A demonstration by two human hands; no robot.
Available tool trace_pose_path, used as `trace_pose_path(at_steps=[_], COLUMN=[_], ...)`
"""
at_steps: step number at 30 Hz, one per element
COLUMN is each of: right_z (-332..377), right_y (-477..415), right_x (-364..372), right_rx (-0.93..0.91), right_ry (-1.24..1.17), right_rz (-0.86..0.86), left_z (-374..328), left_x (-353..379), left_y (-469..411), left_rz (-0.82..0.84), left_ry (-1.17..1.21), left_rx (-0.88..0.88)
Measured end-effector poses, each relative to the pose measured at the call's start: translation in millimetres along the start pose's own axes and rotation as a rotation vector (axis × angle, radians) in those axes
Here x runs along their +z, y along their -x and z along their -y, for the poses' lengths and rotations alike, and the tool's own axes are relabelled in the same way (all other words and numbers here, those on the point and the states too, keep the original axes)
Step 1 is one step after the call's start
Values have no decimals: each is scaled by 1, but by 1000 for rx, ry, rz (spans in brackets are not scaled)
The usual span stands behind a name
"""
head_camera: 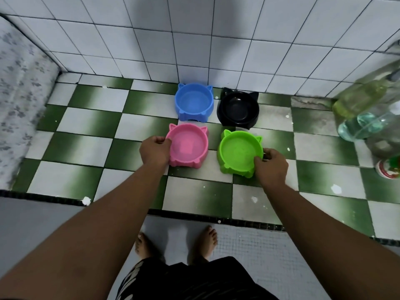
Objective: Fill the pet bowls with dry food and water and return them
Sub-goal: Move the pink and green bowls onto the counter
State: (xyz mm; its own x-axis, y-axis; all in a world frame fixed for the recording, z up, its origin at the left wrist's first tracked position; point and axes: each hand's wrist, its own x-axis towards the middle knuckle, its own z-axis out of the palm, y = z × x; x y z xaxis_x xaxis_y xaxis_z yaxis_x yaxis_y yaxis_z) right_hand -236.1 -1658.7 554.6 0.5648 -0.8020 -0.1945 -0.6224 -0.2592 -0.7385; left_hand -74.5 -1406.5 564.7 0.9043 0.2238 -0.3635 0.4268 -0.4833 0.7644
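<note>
Blue bowl [194, 102] and black bowl [238, 109] sit by the tiled wall [151, 40] on the green-checked floor [91, 118], plastic bottles [359, 100] far right. Up front, left hand [154, 151] pinches the pink bowl [188, 146] by its left rim, and right hand [271, 164] curls over the green bowl [239, 151] at its right rim.

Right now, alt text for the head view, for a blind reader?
A person's left hand grips the pink bowl by its rim, the right hand the green bowl, both on a checkered floor. A blue bowl and a black bowl sit behind them by the tiled wall.
</note>
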Motion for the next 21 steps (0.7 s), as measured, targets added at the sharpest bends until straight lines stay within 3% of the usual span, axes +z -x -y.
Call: trace_pose_path(at_steps=[5, 7, 12, 15, 18, 21], right_z=[2, 6, 58, 102, 136, 159], right_y=[-2, 2, 25, 56, 105, 164], right_x=[-1, 0, 27, 60, 97, 132], right_rx=[5, -41, -474, -642, -692, -718], right_ry=[13, 48, 100, 55, 83, 74], right_rz=[11, -59, -216, -39, 227, 362], left_z=[-1, -1, 7, 22, 48, 83], left_x=[-6, -12, -46, -83, -134, -195], left_y=[2, 3, 8, 9, 15, 21], left_rz=[30, 20, 23, 2, -27, -82], left_ry=[10, 14, 6, 32, 26, 67], left_rx=[9, 41, 134, 200, 275, 260])
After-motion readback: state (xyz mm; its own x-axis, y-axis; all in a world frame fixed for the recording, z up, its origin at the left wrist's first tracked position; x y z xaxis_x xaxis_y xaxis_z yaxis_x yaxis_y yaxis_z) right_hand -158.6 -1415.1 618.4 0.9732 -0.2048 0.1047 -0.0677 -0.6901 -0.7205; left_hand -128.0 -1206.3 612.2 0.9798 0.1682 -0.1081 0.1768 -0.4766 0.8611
